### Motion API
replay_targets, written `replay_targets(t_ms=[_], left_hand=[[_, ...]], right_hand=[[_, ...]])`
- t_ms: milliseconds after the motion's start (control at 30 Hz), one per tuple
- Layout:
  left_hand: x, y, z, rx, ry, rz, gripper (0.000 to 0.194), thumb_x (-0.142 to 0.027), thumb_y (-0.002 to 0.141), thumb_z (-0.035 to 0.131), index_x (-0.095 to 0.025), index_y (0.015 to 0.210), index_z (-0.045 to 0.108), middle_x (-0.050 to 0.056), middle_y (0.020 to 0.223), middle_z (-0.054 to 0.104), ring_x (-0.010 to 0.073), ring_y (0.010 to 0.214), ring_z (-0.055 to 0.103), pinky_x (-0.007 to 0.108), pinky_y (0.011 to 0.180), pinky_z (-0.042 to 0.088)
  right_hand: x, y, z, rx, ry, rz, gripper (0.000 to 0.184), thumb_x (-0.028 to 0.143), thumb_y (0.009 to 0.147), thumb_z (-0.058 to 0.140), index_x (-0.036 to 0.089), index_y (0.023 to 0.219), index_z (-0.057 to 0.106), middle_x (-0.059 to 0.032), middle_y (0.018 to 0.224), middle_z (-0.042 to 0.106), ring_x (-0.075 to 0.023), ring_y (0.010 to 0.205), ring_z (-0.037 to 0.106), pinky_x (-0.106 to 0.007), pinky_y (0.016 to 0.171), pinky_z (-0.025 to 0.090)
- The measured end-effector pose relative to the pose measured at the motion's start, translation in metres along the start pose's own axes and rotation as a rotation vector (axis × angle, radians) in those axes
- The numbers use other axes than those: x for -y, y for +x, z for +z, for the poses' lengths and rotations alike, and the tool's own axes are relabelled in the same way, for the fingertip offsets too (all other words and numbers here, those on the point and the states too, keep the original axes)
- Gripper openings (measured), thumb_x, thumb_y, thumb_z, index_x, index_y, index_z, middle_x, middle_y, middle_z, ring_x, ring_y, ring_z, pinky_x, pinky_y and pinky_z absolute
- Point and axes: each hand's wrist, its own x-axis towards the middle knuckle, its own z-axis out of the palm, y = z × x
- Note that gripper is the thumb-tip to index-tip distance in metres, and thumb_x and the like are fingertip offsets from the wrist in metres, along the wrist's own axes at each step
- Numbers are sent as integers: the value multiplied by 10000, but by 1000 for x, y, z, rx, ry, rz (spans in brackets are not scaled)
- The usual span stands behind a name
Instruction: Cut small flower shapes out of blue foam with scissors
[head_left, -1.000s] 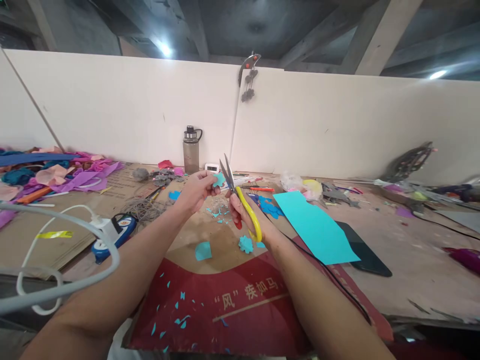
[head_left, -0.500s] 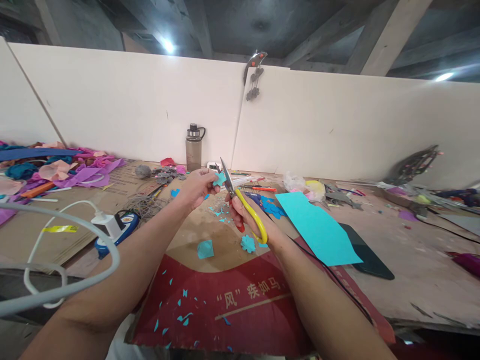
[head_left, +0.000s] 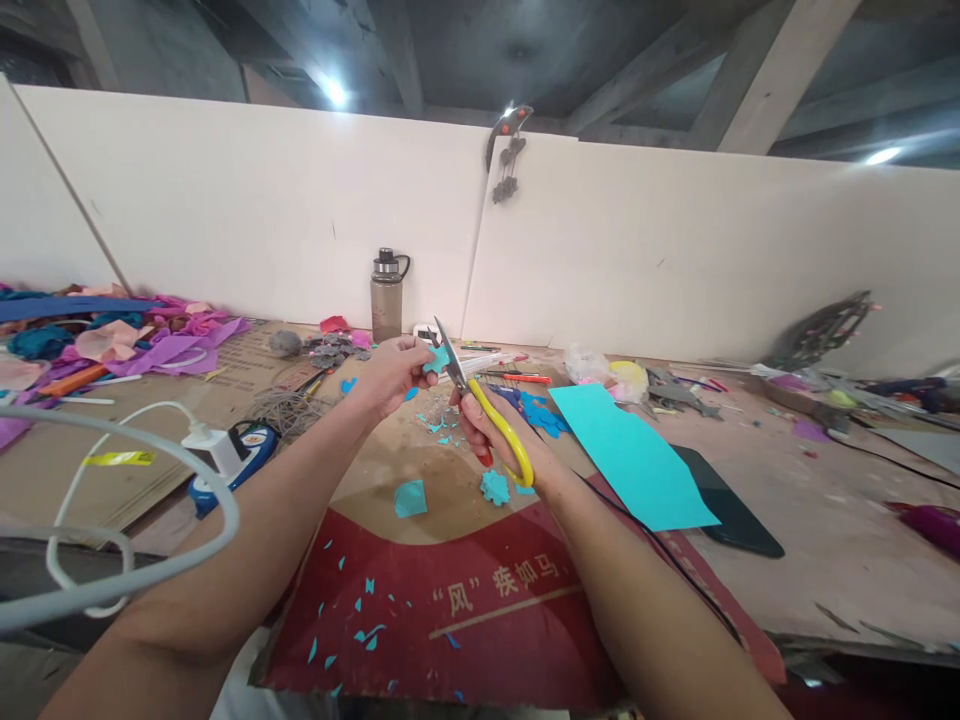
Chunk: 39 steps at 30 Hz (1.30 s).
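Observation:
Between the thumb and fingers of my left hand (head_left: 393, 372) is a small turquoise cutout (head_left: 436, 359) with a notched edge. My right hand (head_left: 487, 430) grips scissors (head_left: 489, 412) with a yellow handle loop and a red part below. Their blades point up and away, right beside the cutout; whether they touch its edge I cannot tell. Below the hands lie a turquoise flower shape (head_left: 495, 487) and a turquoise square (head_left: 410, 498). To the right rests a large turquoise sheet (head_left: 634, 455), partly over a dark flat board (head_left: 739, 515).
Small turquoise scraps (head_left: 367, 635) are scattered over the red and brown cardboard (head_left: 510, 650). A bottle (head_left: 387, 300) stands by the white partition (head_left: 262, 210). At left are a pile of coloured pieces (head_left: 112, 335), a white charger (head_left: 217, 450) and a looping white cable (head_left: 229, 510).
The hands stay almost in place. The scissor blades have tilted slightly left against the cutout, and the whole view has shifted very slightly.

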Motion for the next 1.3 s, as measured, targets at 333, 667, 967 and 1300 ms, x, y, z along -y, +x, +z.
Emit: replay_targets(t_ms=[333, 667, 967, 1300], left_hand=[[-1, 0, -1, 8, -6, -8, 178, -165, 580, 734, -178, 546, 559, 13, 523, 596, 94, 434, 546, 210, 447, 407], [3, 2, -4, 26, -54, -61, 249, -161, 647, 778, -183, 608, 533, 22, 584, 653, 95, 453, 579, 199, 451, 397], [17, 3, -3, 106, 30, -72, 319, -308, 695, 941, -166, 714, 656, 38, 643, 728, 97, 467, 616, 194, 462, 404], [39, 3, 1, 223, 130, -54, 272, -401, 776, 916, -171, 863, 800, 25, 602, 706, 140, 514, 639, 239, 525, 462]], right_hand=[[-3, 3, -1, -9, -4, 11, 514, 667, 797, 840, 270, 884, 526, 100, 617, 413, -81, 439, 309, -231, 398, 246], [-24, 9, -3, -79, -9, -44, 508, 729, 881, 752, 263, 975, 574, 93, 628, 465, -95, 430, 385, -226, 361, 330], [-24, 21, -6, -338, 196, -149, 683, 691, 731, 912, 265, 1076, 503, 105, 655, 566, -115, 490, 516, -249, 443, 469], [-24, 25, -10, -385, 262, -162, 567, 445, 722, 915, 251, 1084, 523, 85, 671, 619, -150, 518, 591, -301, 512, 510]])
